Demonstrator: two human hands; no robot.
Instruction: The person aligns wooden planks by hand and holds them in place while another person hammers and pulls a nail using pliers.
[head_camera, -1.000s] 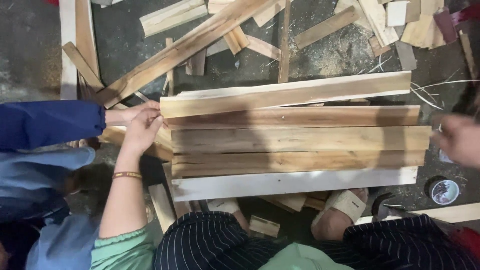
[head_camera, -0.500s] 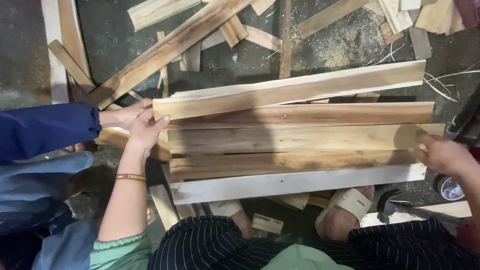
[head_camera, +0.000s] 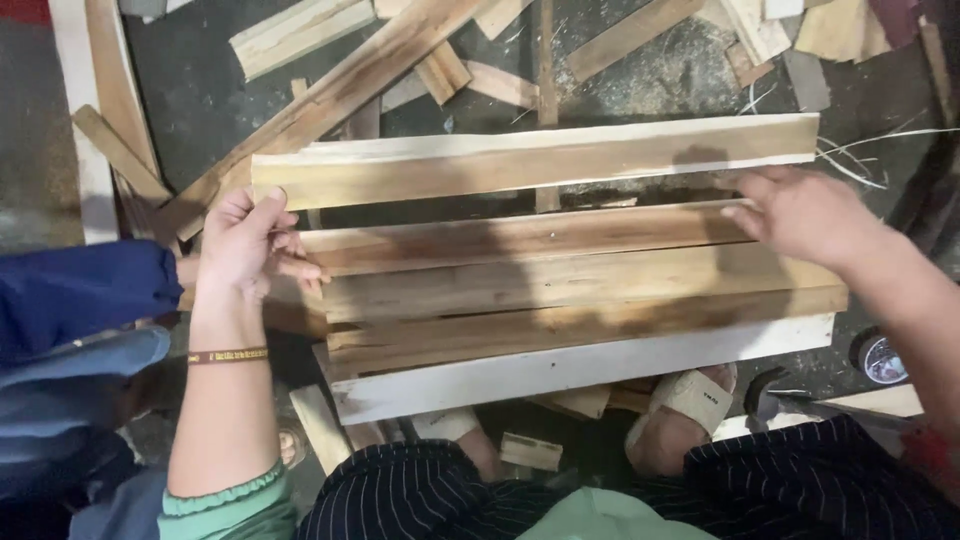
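Note:
My left hand (head_camera: 245, 245) grips the left end of a long pale plank (head_camera: 530, 160), thumb against its near edge. That plank lies apart from, and beyond, a stack of similar brown planks (head_camera: 560, 290). My right hand (head_camera: 800, 215) reaches in from the right, its fingers at the plank's right end and over the stack's top board. A white-painted board (head_camera: 600, 365) forms the stack's near edge.
Another person's blue sleeve (head_camera: 80, 295) and hand sit at the left, beside my wrist. Loose wood offcuts (head_camera: 330, 100) are scattered over the dark floor beyond. My sandalled feet (head_camera: 690, 400) show under the stack. A small round tin (head_camera: 885, 358) lies at the right.
The top plank has moved away from the stack, leaving a gap. My right hand has come in from the right edge to the plank's right end.

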